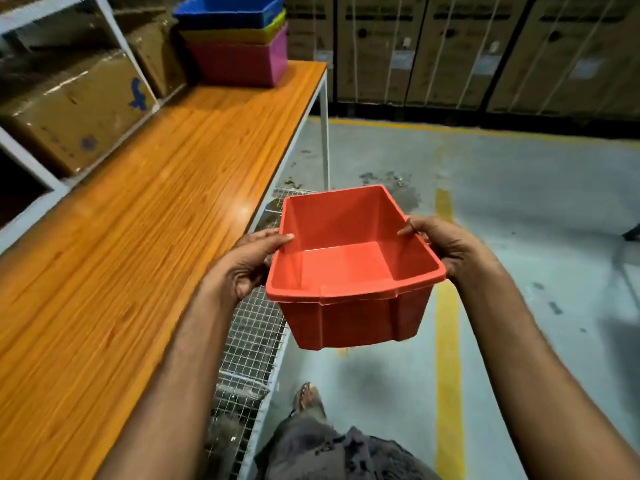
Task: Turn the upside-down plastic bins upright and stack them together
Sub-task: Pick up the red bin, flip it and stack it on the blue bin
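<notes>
Red bin (349,268) upright, held off the table (145,237) over the floor, left hand (251,263) and right hand (441,245) each clamped on a side rim (thumbs inside, for level carrying). Stack (239,39) of pink, yellow, blue bins waits at the far end, likely destination.

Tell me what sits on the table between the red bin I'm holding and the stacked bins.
Nothing: the head view shows only bare orange tabletop between the red bin and the stacked bins.
</notes>
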Demonstrator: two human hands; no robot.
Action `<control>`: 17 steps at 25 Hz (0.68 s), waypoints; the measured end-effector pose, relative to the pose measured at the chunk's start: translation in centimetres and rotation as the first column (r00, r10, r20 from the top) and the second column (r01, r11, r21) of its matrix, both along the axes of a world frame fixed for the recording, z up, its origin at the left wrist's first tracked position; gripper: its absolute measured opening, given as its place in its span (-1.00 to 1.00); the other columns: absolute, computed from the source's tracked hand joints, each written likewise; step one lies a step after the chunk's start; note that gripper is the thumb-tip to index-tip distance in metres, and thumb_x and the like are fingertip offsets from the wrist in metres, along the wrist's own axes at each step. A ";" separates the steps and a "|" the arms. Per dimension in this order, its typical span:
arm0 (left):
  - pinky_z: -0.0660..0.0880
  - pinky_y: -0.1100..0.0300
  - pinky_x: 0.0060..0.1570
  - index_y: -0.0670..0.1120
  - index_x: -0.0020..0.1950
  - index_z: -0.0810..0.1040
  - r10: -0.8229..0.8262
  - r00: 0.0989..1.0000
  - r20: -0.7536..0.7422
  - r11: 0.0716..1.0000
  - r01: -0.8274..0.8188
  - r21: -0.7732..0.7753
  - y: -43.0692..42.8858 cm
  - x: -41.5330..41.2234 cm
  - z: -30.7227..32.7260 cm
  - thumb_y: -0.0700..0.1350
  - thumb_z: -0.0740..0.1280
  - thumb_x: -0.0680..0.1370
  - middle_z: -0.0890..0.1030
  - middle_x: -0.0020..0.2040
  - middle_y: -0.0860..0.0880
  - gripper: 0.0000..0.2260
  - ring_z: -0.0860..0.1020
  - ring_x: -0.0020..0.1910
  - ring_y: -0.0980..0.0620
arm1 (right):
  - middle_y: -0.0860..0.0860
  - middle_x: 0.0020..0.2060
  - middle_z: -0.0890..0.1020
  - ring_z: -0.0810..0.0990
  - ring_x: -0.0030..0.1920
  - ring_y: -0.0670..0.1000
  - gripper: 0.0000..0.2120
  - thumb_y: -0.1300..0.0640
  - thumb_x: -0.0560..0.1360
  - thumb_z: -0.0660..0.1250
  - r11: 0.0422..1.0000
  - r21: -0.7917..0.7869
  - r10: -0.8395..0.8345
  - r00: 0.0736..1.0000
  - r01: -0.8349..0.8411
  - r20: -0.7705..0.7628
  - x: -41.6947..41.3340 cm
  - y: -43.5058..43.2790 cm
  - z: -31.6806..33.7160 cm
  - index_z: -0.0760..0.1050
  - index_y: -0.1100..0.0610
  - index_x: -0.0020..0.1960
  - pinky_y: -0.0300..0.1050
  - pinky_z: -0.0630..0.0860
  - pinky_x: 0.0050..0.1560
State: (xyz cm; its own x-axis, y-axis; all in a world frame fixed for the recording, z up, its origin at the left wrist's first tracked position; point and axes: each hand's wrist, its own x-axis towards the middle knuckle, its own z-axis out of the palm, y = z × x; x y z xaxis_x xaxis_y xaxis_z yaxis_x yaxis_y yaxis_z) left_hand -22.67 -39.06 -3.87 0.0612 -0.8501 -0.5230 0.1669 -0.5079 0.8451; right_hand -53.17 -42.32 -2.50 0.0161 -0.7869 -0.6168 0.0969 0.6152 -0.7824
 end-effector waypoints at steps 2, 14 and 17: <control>0.67 -0.09 0.05 -0.04 0.38 0.56 -0.078 0.995 0.061 0.997 0.078 -0.001 -3.6 -0.8 -1.7 -0.17 0.48 0.53 0.72 0.15 -0.16 -0.59 0.67 0.17 -0.19 | 0.15 -0.24 0.67 0.60 -0.31 0.09 -0.57 0.37 0.24 0.42 0.992 -0.120 -0.053 0.998 0.048 -0.037 -1.0 -2.6 -0.9 0.66 0.28 0.12 0.01 0.59 -0.08; 0.59 0.25 -0.25 0.02 0.20 0.51 -0.090 0.977 0.191 0.929 0.152 -0.338 -27.9 -5.4 -1.1 -0.51 0.38 0.45 0.64 -0.02 0.05 -0.50 0.60 -0.14 0.16 | 0.14 0.06 0.60 0.54 -0.14 0.05 -0.35 0.63 0.37 0.25 0.858 -0.496 -0.231 0.963 0.134 -0.139 -4.0 -20.5 -1.1 0.52 -0.01 0.22 -0.23 0.58 -0.18; 0.56 0.32 -0.31 0.03 0.17 0.51 -0.081 0.974 0.211 0.920 0.155 -0.361 -33.6 -7.1 -0.3 -0.52 0.36 0.45 0.63 -0.08 0.09 -0.50 0.57 -0.28 0.30 | 0.16 0.08 0.61 0.54 -0.11 0.09 -0.34 0.64 0.38 0.26 0.836 -0.523 -0.240 0.967 0.164 -0.080 -5.6 -26.3 -1.4 0.54 -0.01 0.22 -0.22 0.62 -0.18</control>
